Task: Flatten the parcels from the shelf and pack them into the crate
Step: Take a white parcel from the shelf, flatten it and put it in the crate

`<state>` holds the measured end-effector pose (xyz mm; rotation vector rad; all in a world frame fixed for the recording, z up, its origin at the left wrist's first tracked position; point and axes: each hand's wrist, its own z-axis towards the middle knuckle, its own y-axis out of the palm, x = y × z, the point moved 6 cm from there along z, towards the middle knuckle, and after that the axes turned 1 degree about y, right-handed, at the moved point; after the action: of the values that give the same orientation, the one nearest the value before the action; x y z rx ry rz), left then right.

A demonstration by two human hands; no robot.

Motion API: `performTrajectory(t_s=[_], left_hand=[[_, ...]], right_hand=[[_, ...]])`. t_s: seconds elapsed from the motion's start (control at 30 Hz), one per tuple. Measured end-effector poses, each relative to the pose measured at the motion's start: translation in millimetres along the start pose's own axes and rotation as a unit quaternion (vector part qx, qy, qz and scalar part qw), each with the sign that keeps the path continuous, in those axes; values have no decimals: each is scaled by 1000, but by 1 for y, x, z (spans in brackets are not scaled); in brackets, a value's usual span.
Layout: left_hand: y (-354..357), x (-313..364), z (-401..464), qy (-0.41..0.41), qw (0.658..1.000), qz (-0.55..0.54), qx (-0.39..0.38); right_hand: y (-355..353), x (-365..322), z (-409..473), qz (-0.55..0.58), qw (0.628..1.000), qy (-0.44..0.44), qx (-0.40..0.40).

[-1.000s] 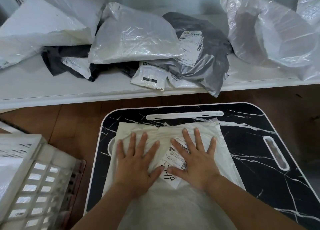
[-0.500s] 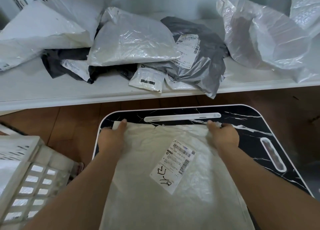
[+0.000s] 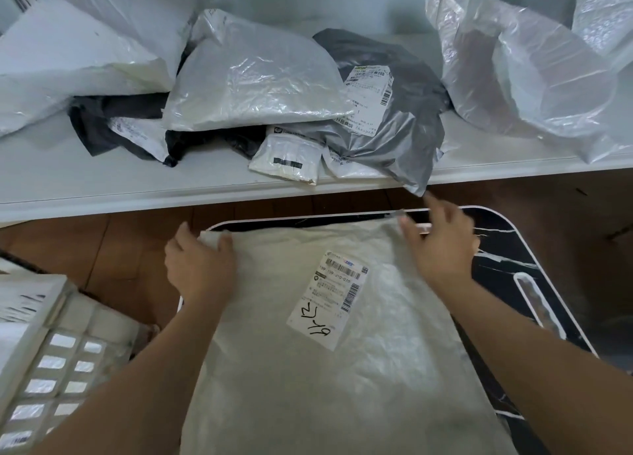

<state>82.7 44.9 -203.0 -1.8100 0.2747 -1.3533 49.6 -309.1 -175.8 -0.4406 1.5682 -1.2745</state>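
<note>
**At the far edge of the counter: pressing done, hold shifting**

At the far edge of the counter [image 3: 534, 249], the cream parcel [image 3: 308, 369] lies flat, label up, covering most of the marbled top. A second ago I had both palms spread on its middle, pressing it down; half a second ago both hands had moved to its far corners. Now my left hand [image 3: 200, 266] grips the far-left corner, thumb on top and fingers curled under the edge. My right hand [image 3: 442, 245] has let go of the far-right corner and hovers just above it, fingers loosely spread, holding nothing.

I judge the flattening of this one finished, with the lift toward the crate [image 3: 44, 369], off the counter's left edge, next. More parcels wait on the shelf [image 3: 102, 184] beyond.
</note>
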Motion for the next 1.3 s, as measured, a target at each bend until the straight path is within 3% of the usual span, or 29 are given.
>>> performTrajectory(t_s=[0.07,0.13,0.23,0.67,0.83,1.0,1.07,1.17,1.23,1.3], left_hand=[[12,2,-30,148,976,157,-34],[33,-3,-82,287,925,228,-106],[53,-30,-143,375,855,311,-177],[58,-32,-142,358,842,351,-200],[43,-46,-145,416,788,389,-232],[21,-70,-144,444,733,424,-293],[11,-78,-151,454,711,441,-305],[-4,-83,-161,451,690,447,-347],[-10,-87,-160,426,703,443,-357],[-19,-96,-159,344,722,461,-384]], right_hand=[[22,-10,-42,-106,984,-110,-89],[49,-11,-97,-152,956,-192,-163],[74,-2,-159,-183,927,-256,-205],[78,-4,-162,-191,922,-246,-232],[55,27,-185,-241,863,-346,-278],[21,81,-186,-265,885,-239,-299],[15,86,-183,-254,893,-236,-287],[14,89,-189,-267,873,-196,-357],[10,88,-189,-256,875,-178,-370],[0,87,-187,-219,889,-160,-370]])
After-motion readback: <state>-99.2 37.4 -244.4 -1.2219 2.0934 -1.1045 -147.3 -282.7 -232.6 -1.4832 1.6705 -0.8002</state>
